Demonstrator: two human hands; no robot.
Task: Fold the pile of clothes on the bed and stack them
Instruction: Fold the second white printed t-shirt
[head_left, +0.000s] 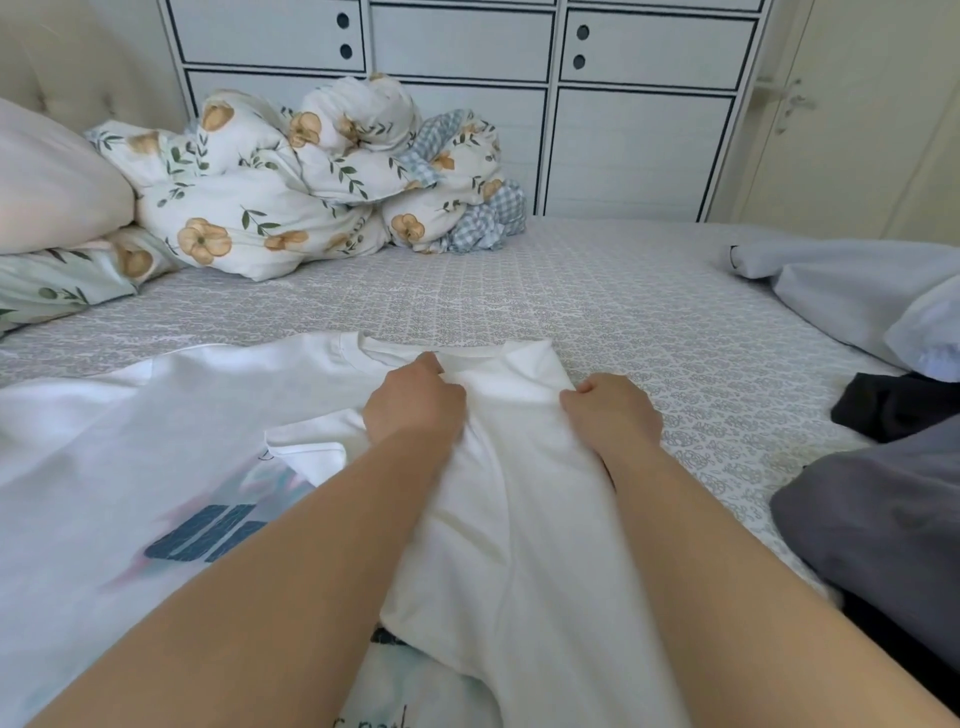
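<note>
A white T-shirt (197, 415) with a blue and pink print lies spread on the bed in front of me, collar away from me. Its right side is folded over toward the middle. My left hand (415, 400) grips the folded cloth just below the collar. My right hand (613, 408) pinches the folded edge at the right shoulder. Both forearms lie over the shirt. A pile of clothes waits at the right: a grey garment (883, 525), a black one (898, 402) and a pale blue one (857, 291).
The bed sheet (597, 291) is grey-patterned. A bunched floral duvet (311, 176) and a pillow (52, 182) lie at the far left. White cabinets (639, 119) stand behind the bed, with a door (852, 114) at the right.
</note>
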